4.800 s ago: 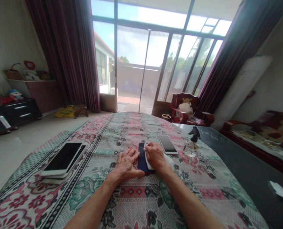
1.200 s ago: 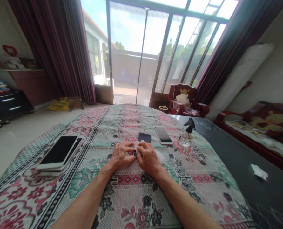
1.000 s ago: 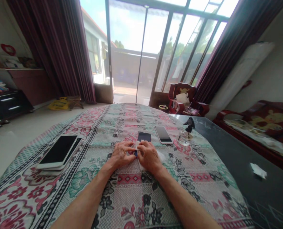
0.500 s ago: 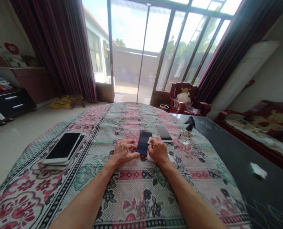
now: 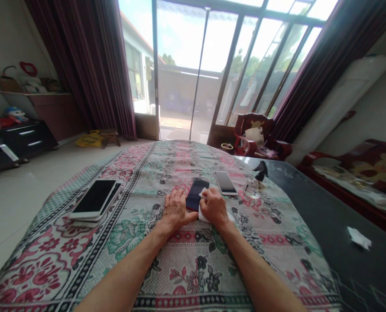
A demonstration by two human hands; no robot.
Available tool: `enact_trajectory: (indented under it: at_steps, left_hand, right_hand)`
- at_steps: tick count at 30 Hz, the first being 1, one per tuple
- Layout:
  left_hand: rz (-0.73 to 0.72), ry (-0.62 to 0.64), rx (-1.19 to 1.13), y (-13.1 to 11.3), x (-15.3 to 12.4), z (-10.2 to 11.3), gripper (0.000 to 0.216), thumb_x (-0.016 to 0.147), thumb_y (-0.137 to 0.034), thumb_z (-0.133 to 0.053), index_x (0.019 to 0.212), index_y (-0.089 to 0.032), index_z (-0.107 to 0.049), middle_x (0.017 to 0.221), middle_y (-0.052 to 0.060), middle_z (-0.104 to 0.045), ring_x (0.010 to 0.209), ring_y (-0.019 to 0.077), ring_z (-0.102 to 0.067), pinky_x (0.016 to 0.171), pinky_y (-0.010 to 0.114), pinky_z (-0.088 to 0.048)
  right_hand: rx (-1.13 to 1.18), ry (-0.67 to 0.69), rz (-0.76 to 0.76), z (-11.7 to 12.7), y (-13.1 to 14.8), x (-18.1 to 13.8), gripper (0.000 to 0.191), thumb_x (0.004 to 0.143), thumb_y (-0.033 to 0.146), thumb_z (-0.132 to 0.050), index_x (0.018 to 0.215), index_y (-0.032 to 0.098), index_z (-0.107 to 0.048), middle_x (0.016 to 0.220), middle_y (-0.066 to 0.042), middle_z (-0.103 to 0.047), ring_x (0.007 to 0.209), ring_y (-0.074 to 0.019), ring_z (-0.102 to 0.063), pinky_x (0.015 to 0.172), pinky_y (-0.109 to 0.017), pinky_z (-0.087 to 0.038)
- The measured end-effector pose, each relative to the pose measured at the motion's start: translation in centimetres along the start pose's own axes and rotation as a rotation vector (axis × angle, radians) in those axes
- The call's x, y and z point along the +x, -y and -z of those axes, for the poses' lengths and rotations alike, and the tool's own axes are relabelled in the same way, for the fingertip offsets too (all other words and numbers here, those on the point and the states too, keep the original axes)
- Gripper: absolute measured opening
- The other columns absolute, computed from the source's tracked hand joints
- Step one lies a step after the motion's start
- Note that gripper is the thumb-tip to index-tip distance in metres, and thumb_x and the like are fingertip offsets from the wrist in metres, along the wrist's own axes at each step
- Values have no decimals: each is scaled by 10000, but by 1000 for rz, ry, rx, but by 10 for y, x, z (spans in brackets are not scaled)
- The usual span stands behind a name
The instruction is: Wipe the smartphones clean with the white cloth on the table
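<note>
A dark blue phone (image 5: 196,194) lies on the patterned tablecloth between my hands. My left hand (image 5: 176,207) rests flat along its left side, fingers stretched out and the thumb by its near edge. Closed round a crumpled white tissue (image 5: 204,215), my right hand (image 5: 214,207) presses at the phone's right side. Part of the tissue shows beneath the hand, and the fingers cover the phone's lower right. Just beyond the right hand lies a white phone (image 5: 225,183) with a grey screen.
Stacked white phones (image 5: 95,199) lie at the left of the tablecloth (image 5: 193,255). A clear glass bottle with a black spray top (image 5: 254,187) stands at the right. Another crumpled tissue (image 5: 359,238) rests on the dark table (image 5: 322,208). A red wooden chair (image 5: 253,130) stands behind.
My left hand has moved closer to the phone and lies flatter. The dark phone is tilted more, and my right hand with the tissue has shifted slightly down along it. The view has shifted a little.
</note>
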State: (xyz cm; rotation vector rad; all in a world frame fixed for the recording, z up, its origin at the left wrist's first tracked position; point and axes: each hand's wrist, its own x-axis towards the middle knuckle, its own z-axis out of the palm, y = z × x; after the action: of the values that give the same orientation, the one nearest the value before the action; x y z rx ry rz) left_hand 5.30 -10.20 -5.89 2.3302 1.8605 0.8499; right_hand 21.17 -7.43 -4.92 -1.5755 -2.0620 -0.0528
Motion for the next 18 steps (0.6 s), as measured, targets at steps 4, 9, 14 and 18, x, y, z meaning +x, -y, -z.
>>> enact_trajectory:
  at_steps: [4, 9, 14, 18]
  left_hand:
    - [-40, 15, -50, 14, 5, 4, 425, 655, -410, -745, 985, -150, -678, 1156, 128, -626, 1096, 309, -557, 976, 414, -402]
    - [-206, 86, -203, 38, 12, 10, 238, 705, -187, -666, 938, -197, -718, 1119, 56, -669, 1052, 233, -606, 967, 330, -439]
    - [-219, 51, -265, 48, 14, 6, 335, 713, -151, -655, 1039, -201, -714, 1140, 52, -682, 1076, 225, -609, 988, 337, -440]
    - [-211, 29, -278, 47, 14, 3, 325, 703, -178, -672, 1020, -220, -729, 1121, 42, -691, 1063, 225, -618, 988, 336, -443]
  right_hand:
    - [34, -29, 79, -3, 2, -1, 159, 787, 105, -503, 823, 193, -629, 912, -64, -603, 881, -179, -566, 786, -247, -424]
    - [47, -34, 97, -6, 1, 0, 177, 800, 93, -504, 825, 188, -651, 920, -71, -610, 891, -190, -562, 818, -264, -431]
    - [92, -43, 178, -7, -1, 2, 207, 864, 127, -493, 932, 194, -677, 1011, -72, -643, 962, -200, -551, 873, -288, -421]
    - [121, 8, 306, -4, 3, 1, 214, 911, 170, -480, 982, 224, -674, 1077, -41, -660, 1005, -190, -544, 921, -307, -387]
